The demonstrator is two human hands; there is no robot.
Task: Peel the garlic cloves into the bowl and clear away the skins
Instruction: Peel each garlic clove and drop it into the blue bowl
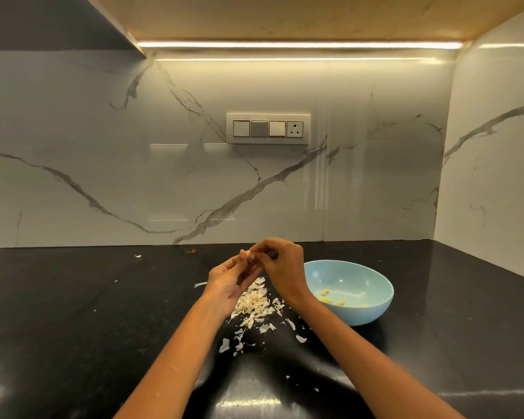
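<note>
Both hands are raised together above the black counter. My left hand [230,279] holds a small pale garlic clove [246,253] at its fingertips, and my right hand [280,263] pinches at the same clove from the right. Below them lies a heap of papery garlic skins [254,306], with several loose flakes scattered toward me. A light blue bowl [375,309] stands just right of my right wrist, and a few peeled yellowish cloves [325,297] lie in its bottom.
The black counter [73,313] runs back to a white marble wall with a switch panel [268,128]. A side wall closes the right end. A stray skin flake [137,255] and a small orange scrap [191,251] lie near the back edge.
</note>
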